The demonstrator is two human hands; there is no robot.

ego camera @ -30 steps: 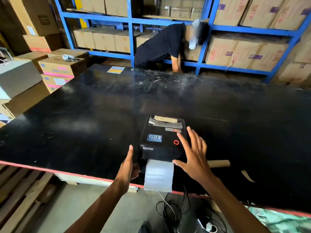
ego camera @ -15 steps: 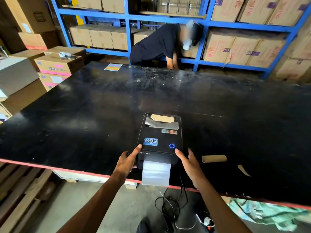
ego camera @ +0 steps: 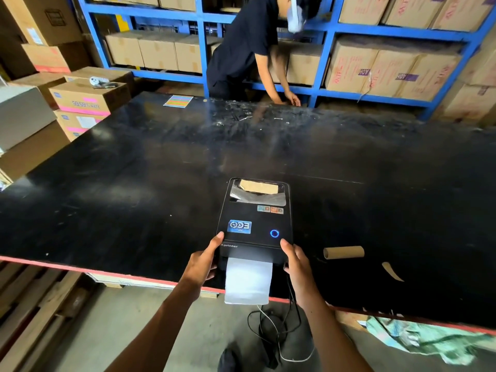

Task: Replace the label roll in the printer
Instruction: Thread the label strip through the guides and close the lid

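A black label printer (ego camera: 255, 221) sits near the front edge of the black table (ego camera: 134, 183), lid closed, with a blue ring light lit on top. A strip of white label paper (ego camera: 248, 281) hangs out of its front slot over the table edge. My left hand (ego camera: 202, 264) grips the printer's front left corner. My right hand (ego camera: 296, 261) grips its front right corner. An empty cardboard roll core (ego camera: 343, 252) lies on the table just right of the printer. Through the lid window a roll shows.
A torn paper scrap (ego camera: 392, 271) lies right of the core. Cables (ego camera: 276, 328) hang below the table edge. Another person (ego camera: 247, 44) bends at the blue shelving (ego camera: 322, 89) behind the table. Stacked cartons (ego camera: 86, 100) stand left. A coloured sheet (ego camera: 178, 100) lies far back.
My hands came down from above the lid to hold the printer's front corners. The ring light went from red to blue. The person behind straightened up somewhat.
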